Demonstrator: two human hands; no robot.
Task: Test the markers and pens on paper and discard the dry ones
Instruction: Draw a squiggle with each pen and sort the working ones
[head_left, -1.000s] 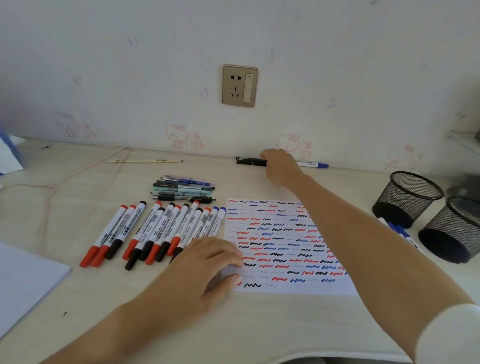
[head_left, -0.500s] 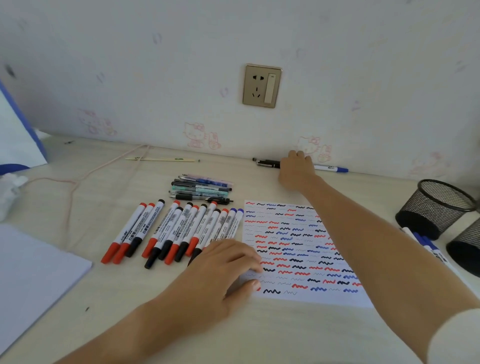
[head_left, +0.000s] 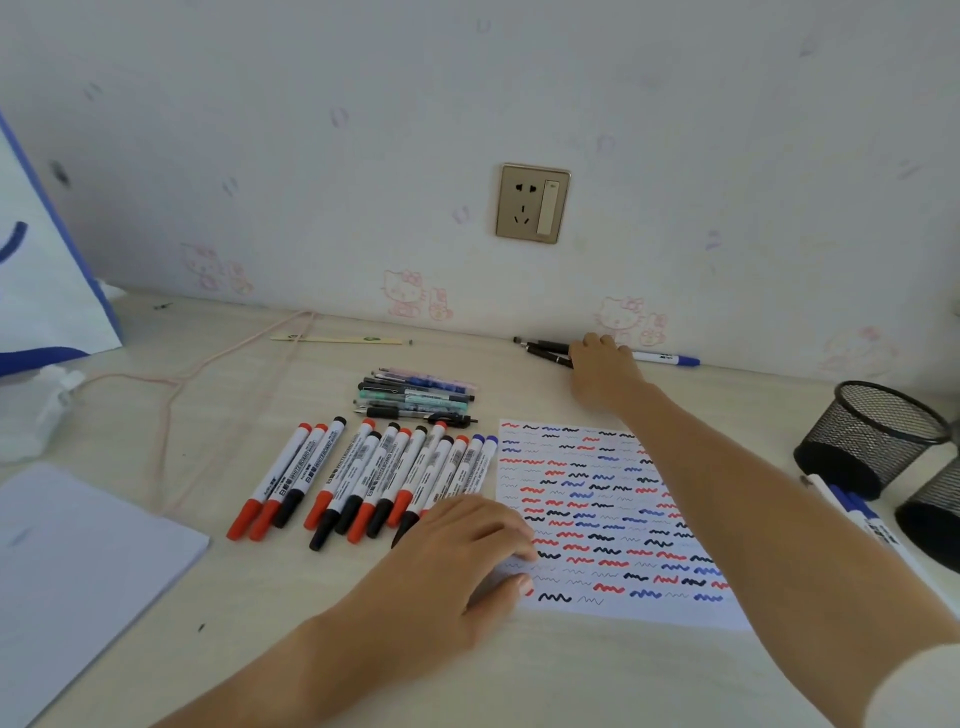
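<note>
A white paper (head_left: 597, 509) covered in red, blue and black squiggles lies in front of me. My left hand (head_left: 457, 561) rests on its lower left corner with relaxed fingers. My right hand (head_left: 602, 369) reaches to the wall, fingers curled over the ends of two black pens (head_left: 543, 347); it seems to grip one. A blue-capped marker (head_left: 670, 358) sticks out to the right of that hand. A row of several whiteboard markers (head_left: 374, 478) lies left of the paper, with a pile of thin pens (head_left: 415, 395) behind it.
Two black mesh cups (head_left: 872, 431) (head_left: 935, 514) stand at the right, with blue markers (head_left: 852, 506) beside them. A paper stack (head_left: 78, 561) lies at the left, a white and blue bag (head_left: 41, 291) behind it. A pink cord (head_left: 171, 415) and a thin stick (head_left: 337, 340) lie at the back.
My head has turned a little, shifting the view. Under my right hand the two black pens now splay apart. My left hand stays on the paper.
</note>
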